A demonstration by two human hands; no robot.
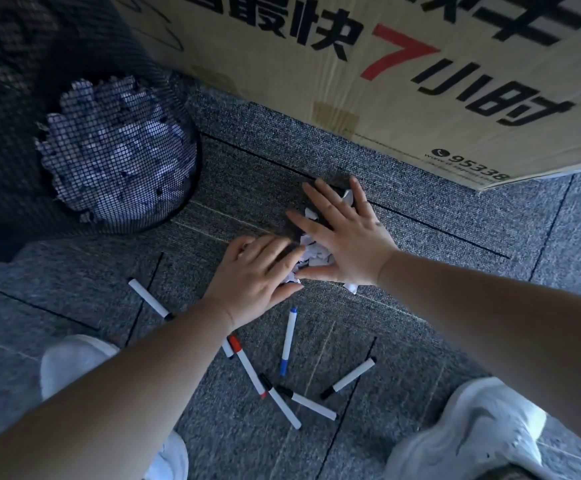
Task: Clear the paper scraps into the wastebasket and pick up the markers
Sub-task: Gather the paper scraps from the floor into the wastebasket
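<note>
Both hands are pressing down on one pile of white paper scraps [313, 252] on the grey carpet floor [420, 209], mid-scene. Left hand [259, 275] is lying on the pile's near-left side, fingers [275, 249] close together and curled over the scraps. Right hand [344, 233] is lying flat on the far-right side, fingers [320, 195] spread apart; neither hand is clamping anything.

Seven markers are lying loose on the carpet near the person: black-capped marker [150, 299] at left, another partly hidden under the left wrist [227, 348], red marker [247, 365], blue marker [288, 342], and 3 more black-capped ones [280, 401] [311, 403] [349, 377] nearest.

One black mesh wastebasket [74, 98] is standing far left, w/ crumpled paper [116, 147] showing through the mesh. One cardboard box [386, 64] is sitting far right. Two white shoes [71, 362] [472, 431] at near edge.
</note>
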